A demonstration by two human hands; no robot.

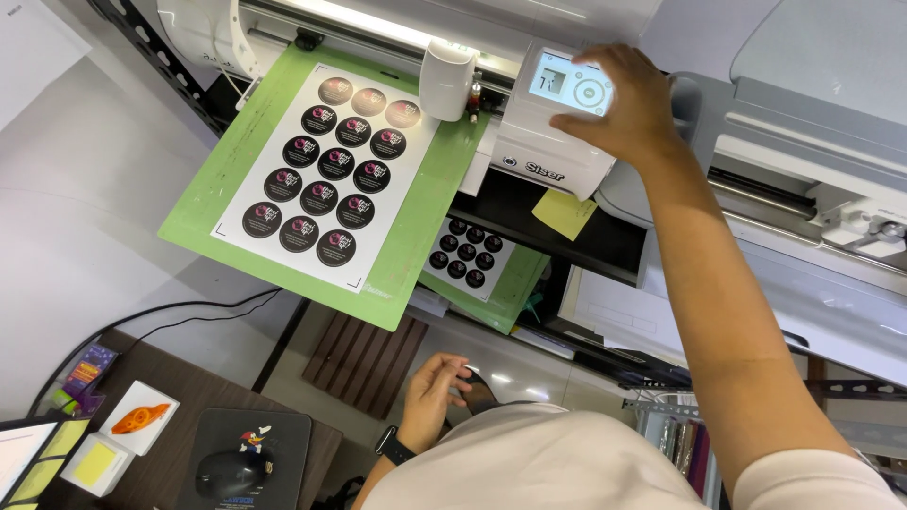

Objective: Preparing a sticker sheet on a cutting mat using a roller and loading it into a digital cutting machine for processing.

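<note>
A right hand (628, 99) reaches far across, open fingers resting on the control panel (570, 87) of a white cutting machine (543, 142). The left hand (433, 387) hangs near, loosely open, holding nothing. Left of the panel, a green cutting mat (203, 203) carries a sticker sheet (326, 161) of round black stickers.

A print workshop: cutting machine (529, 123), sticker sheet (326, 170) on green mat (236, 170)

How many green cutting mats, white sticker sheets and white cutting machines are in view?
Green flat cutting mats: 2
White paper sticker sheets with round black stickers: 2
White plastic cutting machines: 1
Total: 5
</note>
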